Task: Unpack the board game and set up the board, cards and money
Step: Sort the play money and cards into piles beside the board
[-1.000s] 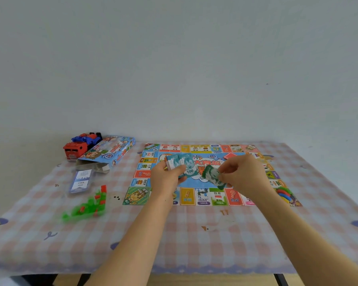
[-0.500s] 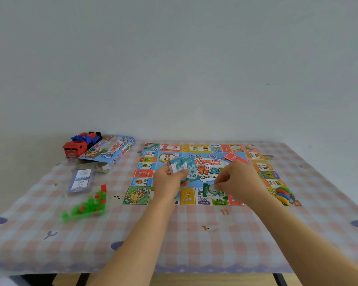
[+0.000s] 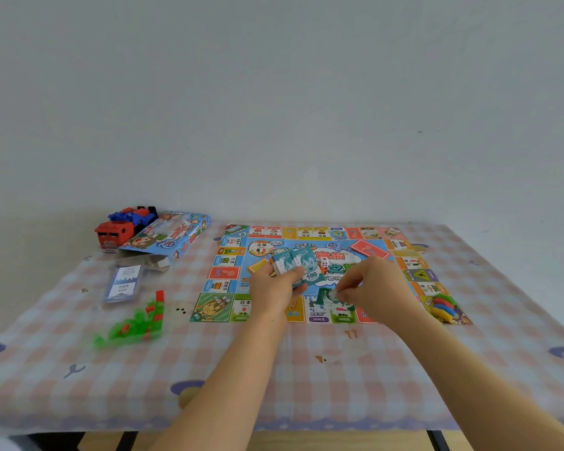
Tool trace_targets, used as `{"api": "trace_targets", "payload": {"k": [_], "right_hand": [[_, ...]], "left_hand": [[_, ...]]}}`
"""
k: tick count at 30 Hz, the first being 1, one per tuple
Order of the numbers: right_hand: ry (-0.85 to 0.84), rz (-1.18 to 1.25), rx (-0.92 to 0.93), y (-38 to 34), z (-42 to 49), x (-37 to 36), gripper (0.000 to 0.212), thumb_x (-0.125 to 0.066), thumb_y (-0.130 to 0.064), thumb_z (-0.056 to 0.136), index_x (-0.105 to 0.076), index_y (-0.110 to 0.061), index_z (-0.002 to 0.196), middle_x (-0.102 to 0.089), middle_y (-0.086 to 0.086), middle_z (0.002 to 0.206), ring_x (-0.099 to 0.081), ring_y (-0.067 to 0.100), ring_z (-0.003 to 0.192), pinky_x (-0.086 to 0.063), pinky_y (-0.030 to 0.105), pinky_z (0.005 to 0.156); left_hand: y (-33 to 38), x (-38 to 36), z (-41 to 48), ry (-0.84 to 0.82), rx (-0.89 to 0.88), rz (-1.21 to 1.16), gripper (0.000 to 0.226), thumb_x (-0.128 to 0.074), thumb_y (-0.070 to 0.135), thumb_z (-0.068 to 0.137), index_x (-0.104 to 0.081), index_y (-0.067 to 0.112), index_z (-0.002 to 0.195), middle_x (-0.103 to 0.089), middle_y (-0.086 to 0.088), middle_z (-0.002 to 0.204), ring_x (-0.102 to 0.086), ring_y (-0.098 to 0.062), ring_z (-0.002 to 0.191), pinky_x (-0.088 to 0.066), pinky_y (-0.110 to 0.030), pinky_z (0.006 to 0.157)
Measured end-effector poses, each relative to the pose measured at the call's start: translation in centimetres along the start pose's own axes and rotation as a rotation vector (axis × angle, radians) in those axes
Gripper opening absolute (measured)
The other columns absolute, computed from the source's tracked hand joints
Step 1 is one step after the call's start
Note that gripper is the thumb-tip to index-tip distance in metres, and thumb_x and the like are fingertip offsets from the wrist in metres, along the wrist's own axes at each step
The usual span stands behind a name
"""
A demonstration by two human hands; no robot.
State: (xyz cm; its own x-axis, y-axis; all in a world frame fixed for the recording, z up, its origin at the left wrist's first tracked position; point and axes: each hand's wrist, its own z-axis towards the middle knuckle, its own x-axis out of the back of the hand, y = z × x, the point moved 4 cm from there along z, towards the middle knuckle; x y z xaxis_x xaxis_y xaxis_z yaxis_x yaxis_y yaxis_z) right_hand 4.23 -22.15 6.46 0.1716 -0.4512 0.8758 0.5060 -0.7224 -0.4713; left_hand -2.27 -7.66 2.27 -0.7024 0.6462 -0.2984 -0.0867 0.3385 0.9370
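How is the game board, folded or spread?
Spread: the game board lies flat on the table, squares visible along all four edges.

You have soft, even light here, bright and flat, with no hard shadows and no glare on the board [image 3: 225, 273]. Where it comes from can't be told. The wide lens bows the table [image 3: 339, 385] edges at 4 and 8 o'clock. The green pieces [image 3: 134, 323] at 8 o'clock smear into blur, and your right hand [image 3: 376, 288] near centre looks slightly soft. The wall [image 3: 274, 109] at 12 o'clock reads pale grey.

Open tablecloth [image 3: 306, 379] near; box [image 3: 170, 237], truck [image 3: 114, 232] far-left.
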Motion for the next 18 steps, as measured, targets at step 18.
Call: {"api": "trace_targets", "payload": {"k": [18], "right_hand": [[0.387,0.820,-0.456,12.2,1.7,8.2,0.012,-0.082,-0.007,0.069,-0.072,-0.013,0.070,-0.062,-0.001,0.054,-0.047,0.011,0.051,-0.034,0.022,0.042]], "left_hand": [[-0.1,-10.1,2.1,-0.199,0.103,-0.109,0.013,-0.066,-0.002,0.083,-0.062,0.010,0.085,-0.067,-0.007,0.089,-0.064,-0.016,0.078,-0.057,-0.019,0.056]]}}
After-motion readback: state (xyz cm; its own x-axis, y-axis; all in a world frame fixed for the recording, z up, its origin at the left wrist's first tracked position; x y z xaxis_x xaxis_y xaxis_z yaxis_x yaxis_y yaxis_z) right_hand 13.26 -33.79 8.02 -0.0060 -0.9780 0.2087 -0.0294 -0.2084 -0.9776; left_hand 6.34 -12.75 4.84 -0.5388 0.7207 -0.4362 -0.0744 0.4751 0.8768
